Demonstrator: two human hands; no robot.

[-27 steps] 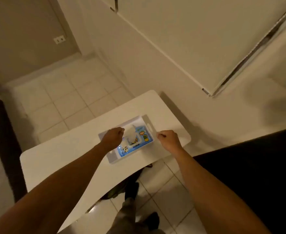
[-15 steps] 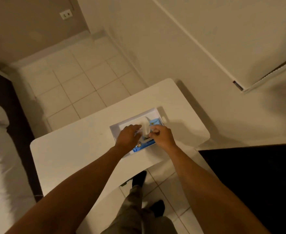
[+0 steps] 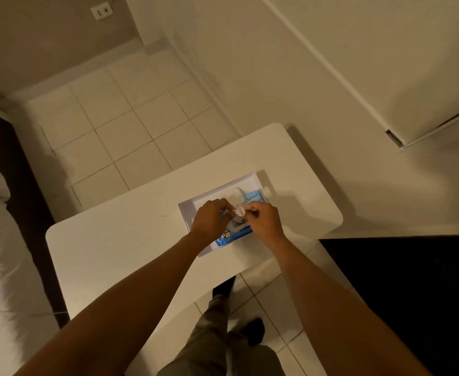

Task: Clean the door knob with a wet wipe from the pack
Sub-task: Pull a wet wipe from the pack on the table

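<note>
Both hands were bunched over the pack of wet wipes [image 3: 232, 234], fingertips drawn together. The right hand [image 3: 265, 219] pinched what looked like a small white tuft of wet wipe [image 3: 238, 212] poking up from the pack's opening; the left hand [image 3: 209, 219] also had its fingertips at the tuft, though whether it gripped the wipe or only steadied the pack was unclear. The pack, blue with cartoon prints, lay in a shallow white tray [image 3: 252, 178] on a white table [image 3: 119, 240], its white flip lid [image 3: 233, 195] hinged open toward the far side. No door knob was visible from the head camera; a pale door [image 3: 385, 63] stood beyond the table, to the right.

Judging from this, the risks were these: a pull without the pack held down would likely lift pack and tray together; a thin pinch could tear the wipe; and several wipes might trail out joined, since they usually interleave.
</note>
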